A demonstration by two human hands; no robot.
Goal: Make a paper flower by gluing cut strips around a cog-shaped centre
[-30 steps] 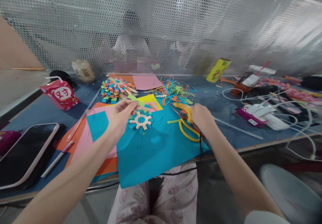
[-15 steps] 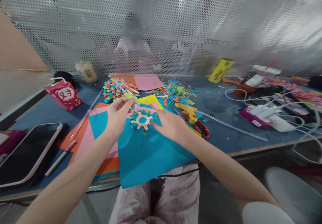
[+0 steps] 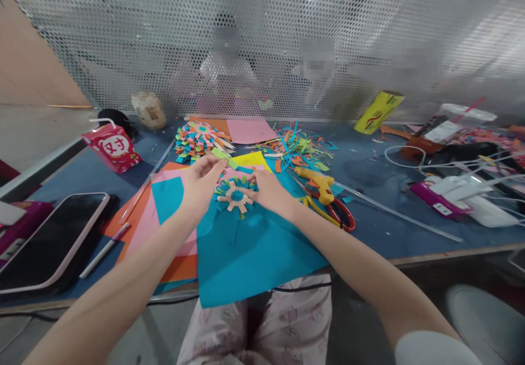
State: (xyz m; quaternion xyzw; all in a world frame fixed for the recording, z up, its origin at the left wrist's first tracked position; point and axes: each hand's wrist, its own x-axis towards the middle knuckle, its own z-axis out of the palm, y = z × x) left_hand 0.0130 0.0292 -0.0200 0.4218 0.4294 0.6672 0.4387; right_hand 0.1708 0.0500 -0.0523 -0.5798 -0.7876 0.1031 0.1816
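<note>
A layered paper flower (image 3: 237,195) with a pale fringed ring and a blue centre lies on the large blue sheet (image 3: 254,250). My left hand (image 3: 203,182) pinches a light green paper strip (image 3: 225,157) above and left of the flower. At the flower's upper right edge is my right hand (image 3: 268,190), its fingers bent together near a small blue paper piece; whether they grip it or the flower's edge is hard to tell. Behind my left hand stands a fuller multicoloured paper flower pile (image 3: 200,138).
Paper scraps (image 3: 297,149), a yellow glue gun (image 3: 318,183) and red-handled scissors (image 3: 342,215) lie to the right. A phone (image 3: 53,239), a white pen (image 3: 104,250) and a red drink carton (image 3: 112,149) are left. A perforated metal screen (image 3: 270,21) borders the back.
The view has shifted, moving the tabletop things slightly sideways. My right hand's fingers have drawn in closer to the flower's upper edge and my left hand. The green strip stays in my left hand.
</note>
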